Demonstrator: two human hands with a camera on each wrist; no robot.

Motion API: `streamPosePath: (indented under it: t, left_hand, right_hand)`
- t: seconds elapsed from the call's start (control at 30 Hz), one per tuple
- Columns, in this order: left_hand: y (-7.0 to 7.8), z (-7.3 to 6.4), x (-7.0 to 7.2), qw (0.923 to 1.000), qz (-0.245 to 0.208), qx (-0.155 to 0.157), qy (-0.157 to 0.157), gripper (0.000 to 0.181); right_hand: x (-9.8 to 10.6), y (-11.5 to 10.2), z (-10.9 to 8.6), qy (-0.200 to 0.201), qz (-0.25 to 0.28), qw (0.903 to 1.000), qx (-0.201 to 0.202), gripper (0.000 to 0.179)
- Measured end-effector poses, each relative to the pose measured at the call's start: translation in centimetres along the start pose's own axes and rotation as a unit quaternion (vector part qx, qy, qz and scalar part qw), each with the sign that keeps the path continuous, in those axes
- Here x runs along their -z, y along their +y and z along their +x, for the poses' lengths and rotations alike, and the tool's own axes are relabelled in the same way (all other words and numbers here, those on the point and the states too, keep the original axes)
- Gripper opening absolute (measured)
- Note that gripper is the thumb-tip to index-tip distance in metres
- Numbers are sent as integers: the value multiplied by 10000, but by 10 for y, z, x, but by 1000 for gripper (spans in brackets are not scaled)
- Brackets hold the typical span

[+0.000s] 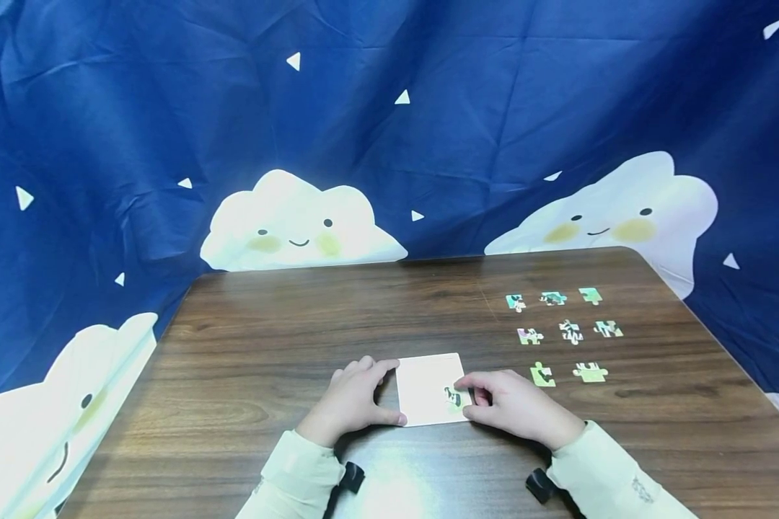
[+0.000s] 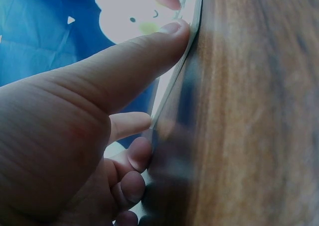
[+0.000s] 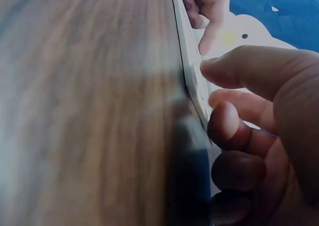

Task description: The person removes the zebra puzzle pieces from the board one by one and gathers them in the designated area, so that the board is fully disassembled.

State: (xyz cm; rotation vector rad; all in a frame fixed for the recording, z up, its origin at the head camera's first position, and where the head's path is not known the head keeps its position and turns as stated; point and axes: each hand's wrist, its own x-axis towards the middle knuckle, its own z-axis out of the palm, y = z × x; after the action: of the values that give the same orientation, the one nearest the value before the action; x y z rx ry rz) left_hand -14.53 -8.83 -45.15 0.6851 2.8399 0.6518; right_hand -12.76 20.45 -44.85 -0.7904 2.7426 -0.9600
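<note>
A white square puzzle board [image 1: 425, 386] lies flat on the table, with one puzzle piece [image 1: 453, 401] in its lower right corner; the piece shows a black-and-white figure on green. My left hand [image 1: 353, 400] steadies the board's left side, thumb [image 2: 169, 37] on the near corner and straight index finger at the far one. Its other fingers are bent beside the board. My right hand [image 1: 516, 405] has thumb [image 3: 219, 70] and bent index finger around the corner piece, pinching it at the board. The remaining right fingers curl beside the board's edge.
Several loose puzzle pieces [image 1: 570, 331] lie in rows on the wooden table [image 1: 285, 331], to the right of the board. A blue curtain [image 1: 454, 144] with white clouds hangs behind the table and along its sides.
</note>
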Motion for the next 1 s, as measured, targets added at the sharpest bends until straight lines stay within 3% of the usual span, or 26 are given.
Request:
streamPosePath:
  t: [0.4, 0.7, 1.0]
  left_hand:
    - [1, 1, -1, 10000, 27, 19, -14, 93]
    - [5, 2, 0, 10000, 17, -6, -10, 92]
    - [-1, 1, -2, 9999, 121, 106, -33, 93]
  right_hand:
    - [-3, -1, 16, 13, -272, 9993, -274, 24]
    - [1, 2, 14, 88, -120, 9997, -209, 26]
    - [-3, 2, 14, 222, -23, 9997, -98, 21]
